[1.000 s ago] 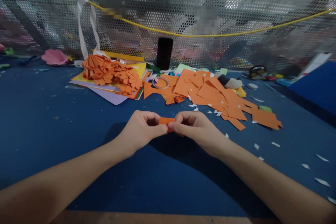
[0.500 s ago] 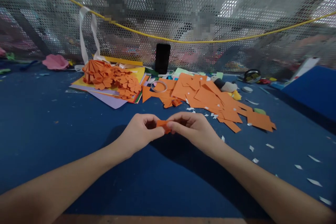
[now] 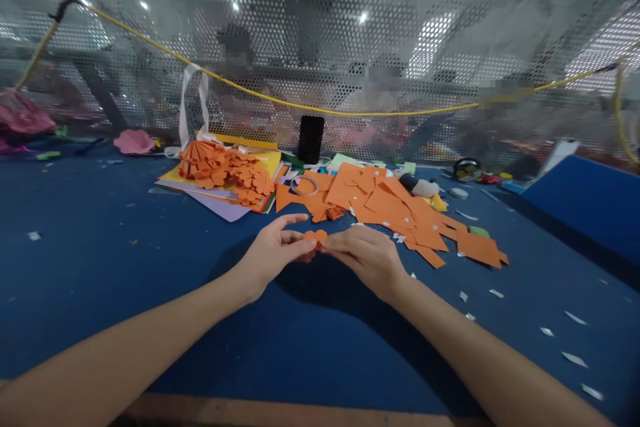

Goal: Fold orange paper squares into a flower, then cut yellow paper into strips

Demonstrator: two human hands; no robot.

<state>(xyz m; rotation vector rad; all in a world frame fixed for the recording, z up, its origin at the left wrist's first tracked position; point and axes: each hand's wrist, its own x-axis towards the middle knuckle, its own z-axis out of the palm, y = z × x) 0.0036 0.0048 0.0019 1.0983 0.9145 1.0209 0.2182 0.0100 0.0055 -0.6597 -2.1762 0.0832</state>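
A small orange paper flower (image 3: 316, 237) with rounded petals is held up above the blue table (image 3: 240, 353). My left hand (image 3: 275, 247) pinches its left side between thumb and bent fingers, while the index finger stretches out above it. From the right, my right hand (image 3: 367, 255) grips the flower's edge with thumb and fingertips pressed together. Beyond the hands lies a small folded orange paper piece (image 3: 334, 213). To its right spreads a pile of cut orange paper (image 3: 395, 203).
Orange paper flowers (image 3: 227, 170) sit on a stack of coloured sheets (image 3: 225, 208) at the back left. A roll of tape (image 3: 304, 185) rests on orange paper. A black phone (image 3: 311, 139) leans on the perforated metal screen (image 3: 280, 47). White scraps (image 3: 574, 359) lie at right.
The view has tilted up a little. My left index finger has lifted and straightened. My right fingers have turned over the flower's edge, and its rounded petals now show.
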